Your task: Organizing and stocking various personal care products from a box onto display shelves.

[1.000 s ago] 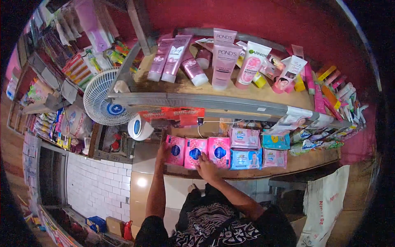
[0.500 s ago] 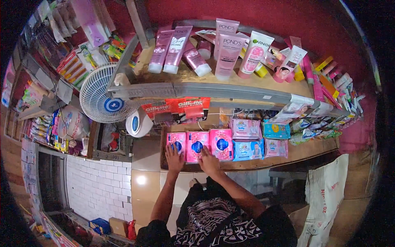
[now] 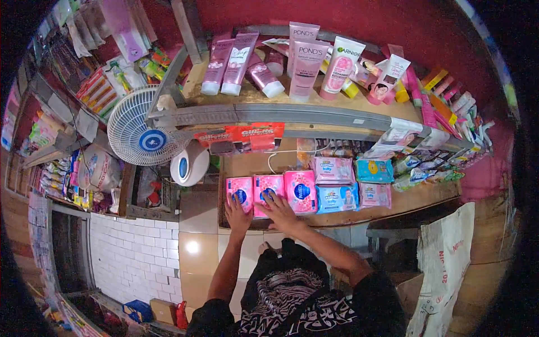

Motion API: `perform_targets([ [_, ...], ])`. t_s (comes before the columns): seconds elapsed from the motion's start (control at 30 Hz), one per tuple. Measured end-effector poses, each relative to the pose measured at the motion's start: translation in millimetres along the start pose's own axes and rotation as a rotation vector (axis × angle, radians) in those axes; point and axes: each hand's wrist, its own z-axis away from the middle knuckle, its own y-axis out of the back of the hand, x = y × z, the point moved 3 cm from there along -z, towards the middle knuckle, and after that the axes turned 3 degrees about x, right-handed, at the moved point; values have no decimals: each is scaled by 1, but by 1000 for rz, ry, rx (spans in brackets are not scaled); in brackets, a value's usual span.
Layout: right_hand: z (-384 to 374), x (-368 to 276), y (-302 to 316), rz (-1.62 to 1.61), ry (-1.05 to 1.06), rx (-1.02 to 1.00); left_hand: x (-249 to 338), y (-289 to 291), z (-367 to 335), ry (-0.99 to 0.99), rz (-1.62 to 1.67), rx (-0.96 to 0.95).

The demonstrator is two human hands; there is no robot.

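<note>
Three pink packs of tissues stand side by side on the wooden lower shelf. My left hand (image 3: 238,214) lies with fingers stretched over the front of the left pink tissue pack (image 3: 238,185). Fingers spread, my right hand (image 3: 279,213) rests on the lower part of the middle pink tissue pack (image 3: 268,182), partly covering its blue label. To the right, untouched, is the third pink tissue pack (image 3: 301,194). Beside it sit stacked packs of wipes: a pink one (image 3: 333,170) on top of a blue one (image 3: 338,199), then a teal one (image 3: 375,171) above another pink one (image 3: 375,195).
Above, an upper shelf with a grey edge (image 3: 281,115) carries several cosmetic tubes (image 3: 307,70). Red razor packets (image 3: 255,138) hang below that edge. A white fan (image 3: 149,132) and a white rounded device (image 3: 189,164) stand left. A white sack (image 3: 446,264) is at the right.
My right hand has shifted slightly left and its fingers have spread over the middle tissue pack. My left hand stays on the left pack. The view has tilted a little.
</note>
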Motion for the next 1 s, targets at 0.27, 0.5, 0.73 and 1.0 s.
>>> perform_targets([
  [0.27,-21,10,-35,164,-51,127,-3,0,-1,-2,-47,-58],
  [0.5,-20,13,-46,191,-74,179,-2,0,-2,-3,-34,-7],
  [0.73,-11,13,-37,223,-73,210,-3,-4,-4,-14,36,0],
  [1.0,3,6,-36,149,-137,150,-3,0,-1,-106,35,59],
])
